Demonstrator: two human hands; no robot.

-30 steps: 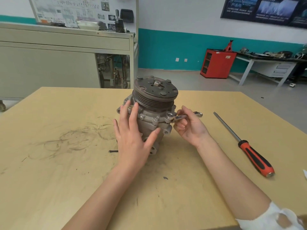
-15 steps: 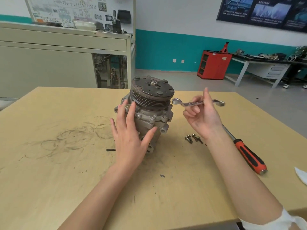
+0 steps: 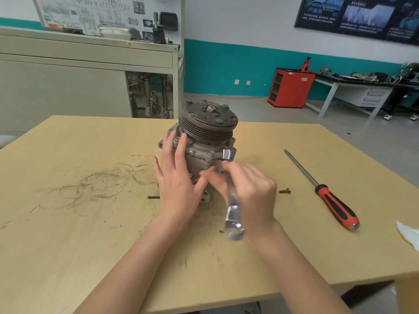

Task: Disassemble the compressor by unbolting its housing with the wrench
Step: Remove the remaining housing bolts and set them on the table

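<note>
A grey compressor (image 3: 205,141) with a dark grooved pulley on top stands upright near the middle of the wooden table (image 3: 90,234). My left hand (image 3: 176,177) lies flat against its left side, fingers straight. My right hand (image 3: 251,191) grips a silver wrench (image 3: 232,214) in front of the compressor. The wrench points away from me: one end reaches the housing flange at the right, the other ring end hangs near my wrist. The hand and wrench are blurred.
A loose bolt (image 3: 284,191) lies right of my right hand. Left of the compressor's base lies a dark bolt (image 3: 153,197). A red-handled screwdriver (image 3: 326,196) rests further right. A white cloth (image 3: 408,234) sits at the table's right edge.
My right hand has swung the wrench from a raised level position beside the pulley down in front of the compressor, now pointing at the housing. The left hand stays on the compressor.
</note>
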